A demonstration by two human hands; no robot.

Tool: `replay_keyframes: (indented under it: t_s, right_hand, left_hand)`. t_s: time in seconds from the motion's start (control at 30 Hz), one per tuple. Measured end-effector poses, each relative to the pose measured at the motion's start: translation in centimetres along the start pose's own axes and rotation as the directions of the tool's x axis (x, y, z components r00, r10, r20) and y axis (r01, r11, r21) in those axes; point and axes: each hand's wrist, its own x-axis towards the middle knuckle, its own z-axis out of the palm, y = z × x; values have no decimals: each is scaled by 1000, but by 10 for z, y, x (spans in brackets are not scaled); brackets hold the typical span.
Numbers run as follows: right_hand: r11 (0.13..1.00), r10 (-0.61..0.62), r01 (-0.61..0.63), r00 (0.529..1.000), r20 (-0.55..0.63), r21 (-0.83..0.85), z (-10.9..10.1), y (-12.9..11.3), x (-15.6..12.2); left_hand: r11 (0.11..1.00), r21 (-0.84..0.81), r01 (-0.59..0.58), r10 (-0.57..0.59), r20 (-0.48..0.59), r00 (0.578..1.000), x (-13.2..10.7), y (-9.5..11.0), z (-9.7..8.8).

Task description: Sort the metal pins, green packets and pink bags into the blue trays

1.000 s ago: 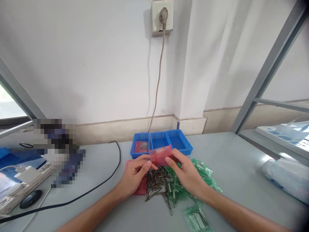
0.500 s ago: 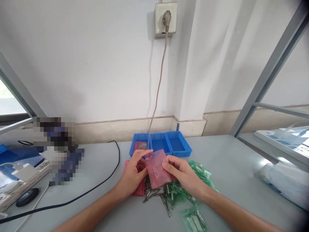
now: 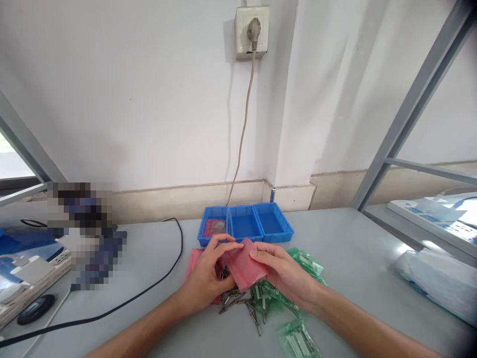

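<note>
A small pink zip-lock bag (image 3: 249,268) is held up between both hands above the desk, tilted, with a red seal line across it. My right hand (image 3: 285,268) pinches its right side between thumb and fingers. My left hand (image 3: 208,271) curves around its left end, fingertips at the upper edge and thumb at the lower left. Beneath lie several loose metal pins (image 3: 238,301), partly hidden by the bag and the left hand. More pink bags (image 3: 193,261) lie under and beside my left hand. Green plastic packets (image 3: 307,263) of metal parts are by my right hand.
A blue three-compartment tray (image 3: 246,228) stands behind the hands, with a pink bag in its left compartment. Another green packet (image 3: 298,340) lies in front. A black cable (image 3: 122,303), mouse (image 3: 36,309) and power strip (image 3: 59,261) are at left, a white plastic package (image 3: 439,281) at right.
The pink bag has turned and tilted between my hands. My left fingers have shifted right along its upper edge, and the thumb has moved lower. The view has shifted slightly.
</note>
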Motion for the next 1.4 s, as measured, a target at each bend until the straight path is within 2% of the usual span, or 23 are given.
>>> replay_keyframes:
  t_s: [0.17, 0.33, 0.47, 0.6, 0.67, 0.97, 1.2, 1.27, 1.4]
  right_hand:
    - [1000, -18, 18, 1000, -1, 22, 2, -2, -1]
    - [997, -32, 31, 999, -14, -75, 0, -4, -1]
    - [971, -107, 87, 991, -78, -224, -4, 1, 2]
    - [869, -232, 148, 965, -125, -472, -10, 4, 3]
    - [825, -258, 148, 957, -131, -545, -11, 4, 3]
    - [849, -249, 146, 958, -141, -508, -10, 4, 4]
    - [820, -305, 167, 937, -171, -548, -17, 11, 8]
    - [817, -289, 145, 941, -178, -559, -17, 11, 7]
    - [792, -285, 124, 941, -182, -598, -14, 9, 4]
  left_hand:
    - [998, -63, -11, 11, 6, 1000, 2, 2, -2]
    - [996, -75, 48, -48, 4, 999, 3, 1, -1]
    - [991, -83, 105, -107, -20, 994, 3, -3, 1]
    - [981, -119, 150, -152, -13, 988, 3, -5, 2]
    - [975, -149, 166, -169, -7, 986, 3, -4, 3]
    - [974, -139, 180, -185, -26, 982, 3, -8, 5]
    - [949, -282, 144, -176, -92, 980, 0, -6, 5]
    - [955, -262, 142, -173, -100, 980, -2, -5, 3]
    - [985, -114, 129, -140, -98, 985, -1, -4, -1]
